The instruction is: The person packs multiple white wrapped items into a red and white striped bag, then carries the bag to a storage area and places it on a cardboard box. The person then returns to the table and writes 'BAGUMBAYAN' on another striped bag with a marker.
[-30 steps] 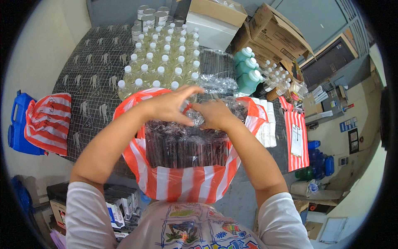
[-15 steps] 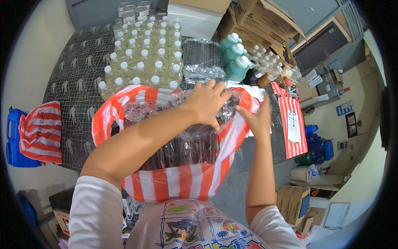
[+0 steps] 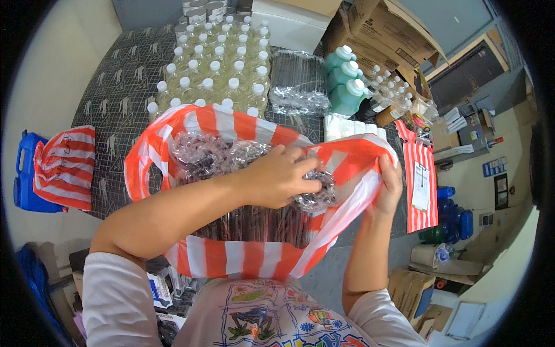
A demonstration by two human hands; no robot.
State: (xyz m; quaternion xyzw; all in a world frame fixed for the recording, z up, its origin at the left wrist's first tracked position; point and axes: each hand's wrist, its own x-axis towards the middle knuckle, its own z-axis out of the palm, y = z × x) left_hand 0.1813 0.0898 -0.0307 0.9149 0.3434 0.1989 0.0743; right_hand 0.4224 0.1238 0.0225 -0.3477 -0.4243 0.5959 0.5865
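An orange-red and white striped plastic bag lies wide open in front of me at the table's near edge. Inside are dark, thin, long pieces in clear plastic wrap, with crumpled clear-wrapped ends along the top. My left hand reaches across into the bag, its fingers curled over the crumpled clear-wrapped end at the right. At the bag's right side, my right hand grips the rim between thumb and fingers and holds it stretched outward.
Beyond the bag stand several white-capped bottles of pale yellow liquid, a dark clear-wrapped bundle and teal jugs. White rolls sit behind its right side. A striped bag with a clipboard is at right, a blue jug at left.
My right hand has moved right, pulling the bag's rim outward and widening the mouth. My left hand has dropped lower into the bag, onto the wrapped contents. The view has shifted slightly.
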